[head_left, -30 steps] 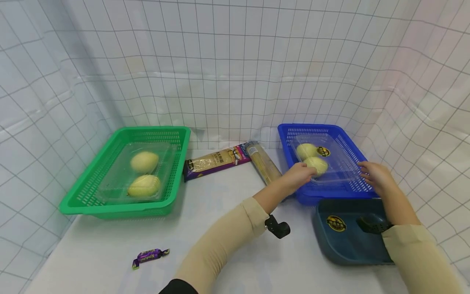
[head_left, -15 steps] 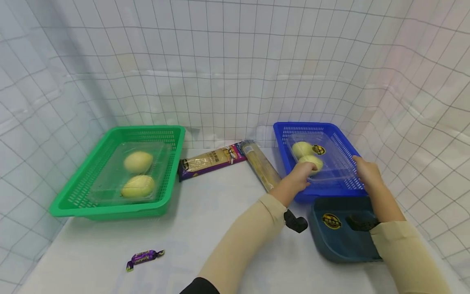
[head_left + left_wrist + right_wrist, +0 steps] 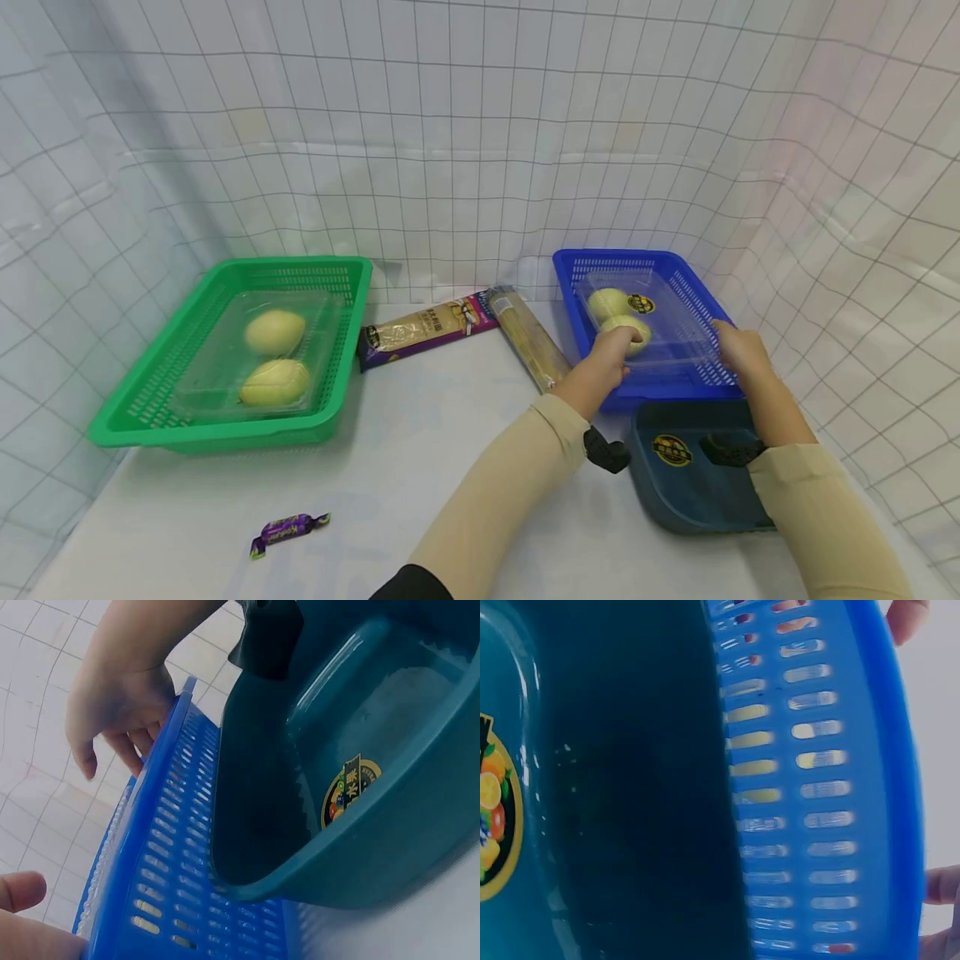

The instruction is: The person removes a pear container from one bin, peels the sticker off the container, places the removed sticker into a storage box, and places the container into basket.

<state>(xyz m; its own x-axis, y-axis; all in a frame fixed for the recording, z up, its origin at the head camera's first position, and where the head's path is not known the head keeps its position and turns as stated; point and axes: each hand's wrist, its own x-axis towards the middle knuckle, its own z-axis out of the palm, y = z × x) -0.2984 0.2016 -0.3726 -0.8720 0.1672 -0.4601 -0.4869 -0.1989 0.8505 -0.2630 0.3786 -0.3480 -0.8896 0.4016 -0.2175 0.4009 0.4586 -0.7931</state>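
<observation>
The clear box [image 3: 672, 329], two pale fruit [image 3: 609, 305] visible inside, sat in the blue basket [image 3: 667, 387]; I saw the left hand [image 3: 603, 362] at its near left corner and the right hand [image 3: 744, 350] at its right end, by the basket's rim; the right fingers looked loosely bent, but I couldn't tell how far either hand had closed, or whether it held box or rim; the fingertips were partly hidden. I took the step in hand for getting a hold at both ends; the next move, I judged, called for evening up that hold, fingers clear of the rim. The dark tub [image 3: 697, 492] stood just in front; two long packets, one purple [image 3: 431, 332], one clear [image 3: 531, 337], lay leftward, with the green basket [image 3: 255, 435] beyond. The left wrist view showed the right hand's underside, one finger apart from the others, which the head view hid; only the head view showed the green basket.
</observation>
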